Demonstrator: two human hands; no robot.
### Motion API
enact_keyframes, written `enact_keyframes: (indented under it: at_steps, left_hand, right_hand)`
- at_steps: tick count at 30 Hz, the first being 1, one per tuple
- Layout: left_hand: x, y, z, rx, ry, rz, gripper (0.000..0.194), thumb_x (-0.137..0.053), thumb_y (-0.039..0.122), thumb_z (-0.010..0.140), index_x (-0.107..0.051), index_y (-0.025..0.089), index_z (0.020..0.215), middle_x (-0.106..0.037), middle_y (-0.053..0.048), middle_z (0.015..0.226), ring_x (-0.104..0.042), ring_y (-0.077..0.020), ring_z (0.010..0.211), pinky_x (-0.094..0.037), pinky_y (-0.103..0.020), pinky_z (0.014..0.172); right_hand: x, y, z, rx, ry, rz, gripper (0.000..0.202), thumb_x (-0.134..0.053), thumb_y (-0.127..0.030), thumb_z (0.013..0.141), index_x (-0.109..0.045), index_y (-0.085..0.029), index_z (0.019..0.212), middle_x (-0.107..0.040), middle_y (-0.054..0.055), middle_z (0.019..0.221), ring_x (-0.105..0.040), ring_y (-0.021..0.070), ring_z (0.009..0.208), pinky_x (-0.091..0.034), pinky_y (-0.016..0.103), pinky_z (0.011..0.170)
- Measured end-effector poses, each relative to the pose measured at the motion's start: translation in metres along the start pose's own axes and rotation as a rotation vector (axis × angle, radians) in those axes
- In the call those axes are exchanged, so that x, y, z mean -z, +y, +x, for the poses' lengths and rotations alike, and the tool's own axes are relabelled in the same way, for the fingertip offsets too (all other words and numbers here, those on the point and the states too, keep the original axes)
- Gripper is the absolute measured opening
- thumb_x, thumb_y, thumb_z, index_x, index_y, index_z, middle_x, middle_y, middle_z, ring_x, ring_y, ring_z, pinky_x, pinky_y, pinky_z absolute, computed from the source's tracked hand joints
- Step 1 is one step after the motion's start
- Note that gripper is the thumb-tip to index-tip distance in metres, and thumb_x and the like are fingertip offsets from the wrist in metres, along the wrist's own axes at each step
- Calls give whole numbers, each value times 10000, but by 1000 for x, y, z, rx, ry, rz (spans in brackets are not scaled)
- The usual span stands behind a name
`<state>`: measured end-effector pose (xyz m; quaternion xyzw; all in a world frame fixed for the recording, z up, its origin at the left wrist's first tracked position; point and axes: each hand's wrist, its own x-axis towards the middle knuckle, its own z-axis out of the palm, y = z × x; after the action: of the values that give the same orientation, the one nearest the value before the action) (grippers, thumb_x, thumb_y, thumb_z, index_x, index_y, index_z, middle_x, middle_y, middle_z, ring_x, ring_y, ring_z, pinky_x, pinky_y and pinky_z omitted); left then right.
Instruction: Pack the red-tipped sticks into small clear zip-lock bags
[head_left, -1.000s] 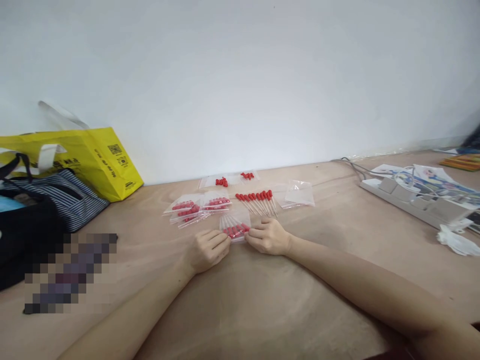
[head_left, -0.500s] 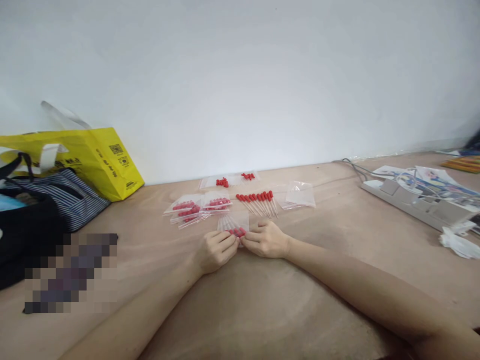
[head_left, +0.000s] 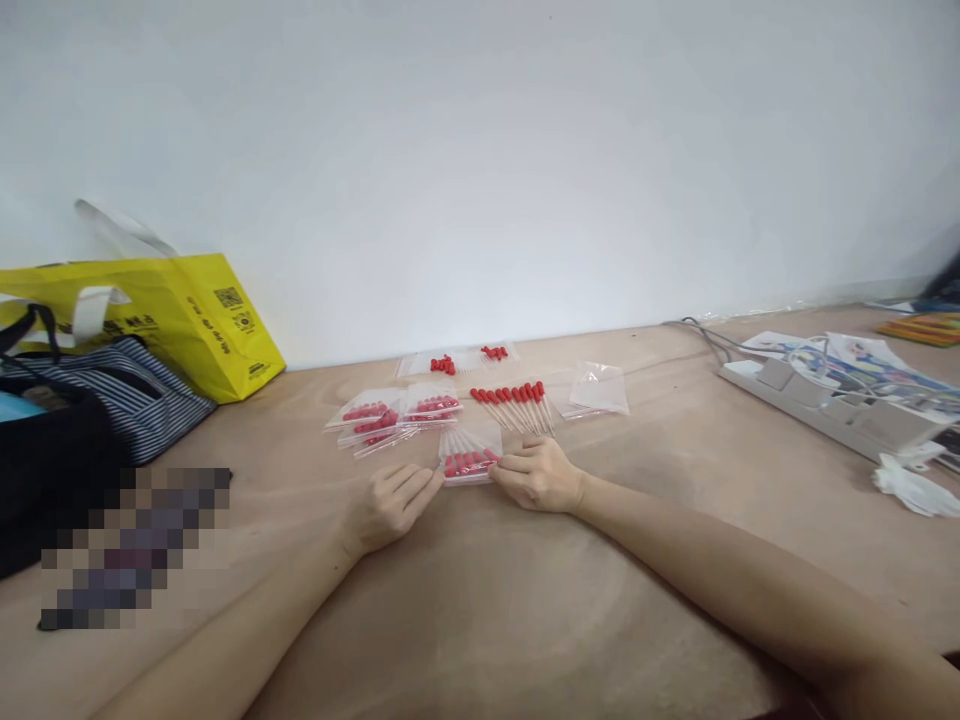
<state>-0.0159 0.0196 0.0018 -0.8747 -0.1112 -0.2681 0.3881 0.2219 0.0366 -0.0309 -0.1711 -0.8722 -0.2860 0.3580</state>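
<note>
Right now my right hand [head_left: 541,476] is pinching the right edge of a small clear bag [head_left: 470,455] that is lying flat on the counter [head_left: 525,600], its fingers curled down onto the plastic. Red-tipped sticks are showing through the bag, their red ends bunched along the near edge. My left hand [head_left: 390,503] is lying loosely open on the counter just to the left of the bag, fingers stretched toward it but holding nothing; whether the fingertips are touching the plastic I cannot tell.

Just beyond the bag, a row of loose red-tipped sticks [head_left: 516,405] is lying bare on the counter. To the left of those, a small heap of filled bags [head_left: 394,417] is overlapping, and two more filled bags [head_left: 466,358] are sitting farther back by the wall. Empty clear bags [head_left: 598,388] are lying to the right of the loose sticks. A yellow tote [head_left: 176,318] and a striped bag [head_left: 124,392] are sitting far left, a power strip [head_left: 825,400] far right.
</note>
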Motion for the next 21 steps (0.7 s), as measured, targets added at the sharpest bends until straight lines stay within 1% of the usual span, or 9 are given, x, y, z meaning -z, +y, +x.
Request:
enact_keyframes:
  at_steps: [4, 6, 10, 14, 17, 21]
  left_hand:
    - [-2, 1, -4, 64, -36, -1, 228, -350, 53, 854, -555, 140, 900, -625, -50, 684, -599, -155, 625, -490, -275, 608]
    - [-3, 1, -4, 78, -51, -25, 220, -358, 54, 853, -555, 143, 893, -622, -49, 680, -595, -156, 621, -489, -278, 611]
    - [-5, 4, -4, 83, -30, -71, 194, -372, 65, 858, -552, 136, 874, -616, -50, 672, -586, -157, 612, -487, -283, 601]
    - [-7, 7, -2, 82, -25, -102, 185, -388, 58, 850, -552, 142, 872, -612, -45, 680, -580, -152, 612, -484, -280, 606]
    - [-6, 9, 0, 100, -26, -106, 189, -380, 48, 850, -546, 136, 868, -605, -44, 665, -574, -150, 596, -480, -273, 585]
    - [-5, 9, 2, 104, -29, -102, 187, -363, 48, 862, -535, 119, 873, -601, -46, 655, -571, -149, 586, -478, -274, 578]
  right_hand:
    - [0, 1, -1, -14, 5, 14, 150, -418, -149, 807, -557, -161, 752, -564, -34, 584, -411, 59, 480, -217, 260, 495]
    - [2, 1, 0, -21, 14, 12, 152, -431, -171, 811, -554, -169, 722, -563, -34, 577, -415, 64, 490, -219, 262, 501]
    - [4, -4, 7, -46, 31, -34, 170, -453, -232, 817, -551, -182, 689, -580, -18, 605, -437, 82, 541, -217, 269, 514]
    - [-3, -17, 20, -45, 71, -70, 153, -472, -195, 806, -545, -179, 672, -568, -16, 599, -436, 91, 555, -193, 276, 503]
    - [-10, -25, 28, -4, 84, -69, 197, -463, -166, 802, -507, -164, 611, -523, -16, 559, -417, 94, 530, -178, 279, 494]
    - [-12, -28, 32, 52, 27, -75, 225, -414, -128, 816, -488, -157, 605, -518, 6, 586, -408, 99, 521, -186, 284, 493]
